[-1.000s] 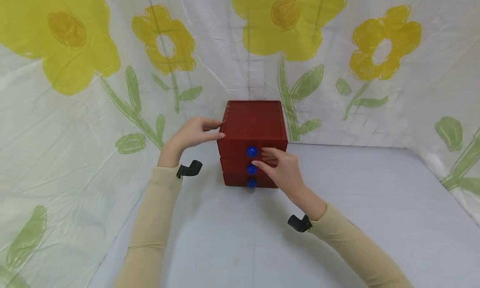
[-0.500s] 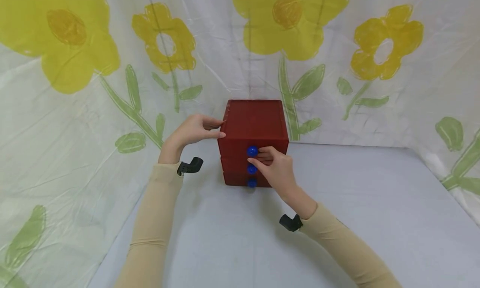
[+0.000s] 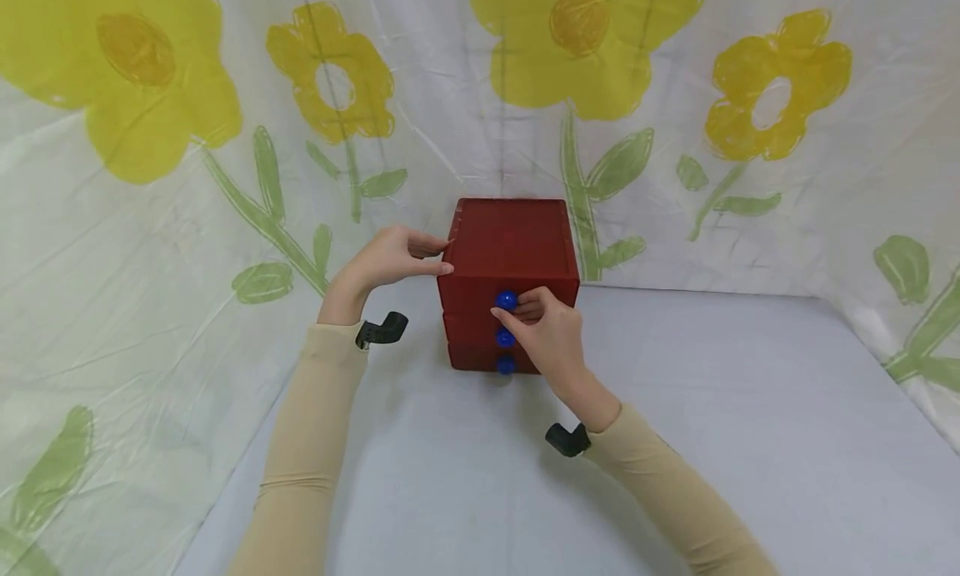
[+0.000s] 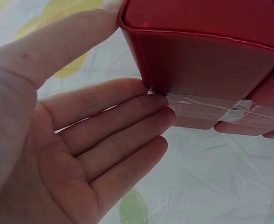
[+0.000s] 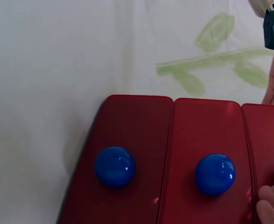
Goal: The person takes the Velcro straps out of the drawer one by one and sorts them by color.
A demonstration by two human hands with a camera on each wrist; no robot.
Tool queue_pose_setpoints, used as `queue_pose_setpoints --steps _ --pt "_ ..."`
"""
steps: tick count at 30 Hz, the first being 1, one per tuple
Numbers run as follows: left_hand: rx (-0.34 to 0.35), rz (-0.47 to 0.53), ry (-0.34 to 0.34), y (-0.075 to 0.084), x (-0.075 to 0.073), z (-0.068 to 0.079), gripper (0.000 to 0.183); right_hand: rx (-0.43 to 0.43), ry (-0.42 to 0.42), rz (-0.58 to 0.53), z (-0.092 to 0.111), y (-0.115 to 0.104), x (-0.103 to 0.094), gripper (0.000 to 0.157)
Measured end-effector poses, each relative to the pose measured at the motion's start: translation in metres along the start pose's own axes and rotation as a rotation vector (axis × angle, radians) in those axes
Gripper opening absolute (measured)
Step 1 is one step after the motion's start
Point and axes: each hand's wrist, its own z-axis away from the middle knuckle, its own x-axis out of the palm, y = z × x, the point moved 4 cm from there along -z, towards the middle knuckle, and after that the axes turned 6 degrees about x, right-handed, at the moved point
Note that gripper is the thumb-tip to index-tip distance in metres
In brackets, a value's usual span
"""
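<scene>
A dark red drawer box [image 3: 512,236] stands against the backdrop, with three drawers stacked in its front, all closed. Each bears a round blue knob; the top knob [image 3: 507,300] shows fully in the head view. My right hand [image 3: 558,336] has fingertips at that knob's right side and its thumb tip at the lower left. In the right wrist view, curled fingers [image 5: 271,205] lie beside the partly cropped top knob. My left hand [image 3: 392,259] touches the box's upper left edge, thumb near the front corner. The left wrist view shows straight fingers [image 4: 123,126] against the side.
The middle knob [image 5: 215,174] and bottom knob [image 5: 115,166] sit below the right hand. A pale cloth [image 3: 712,393] covers the tabletop. Behind hangs a white sheet with yellow flowers [image 3: 581,26]. Clear tape [image 4: 207,108] runs along the box's side.
My right hand has moved left and slightly up, bringing thumb and fingers to either side of the top knob. The left hand stays at the box's edge.
</scene>
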Motion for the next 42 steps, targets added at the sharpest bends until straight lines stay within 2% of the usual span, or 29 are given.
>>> queue_pose_setpoints --steps 13,22,31,42 --pt "-0.008 -0.002 -0.013 0.001 -0.001 -0.001 0.062 0.010 0.019 -0.016 0.001 -0.003 0.001 0.036" --pt "0.002 -0.008 -0.020 0.001 -0.001 -0.003 0.062 -0.018 0.042 -0.016 0.003 -0.002 0.002 0.032" --pt "0.019 -0.001 -0.031 0.003 -0.003 -0.003 0.061 -0.021 0.031 -0.006 0.012 -0.008 -0.003 0.031" --pt "0.004 -0.005 -0.026 0.004 -0.003 -0.002 0.058 -0.038 0.025 0.011 0.022 -0.013 -0.008 0.031"
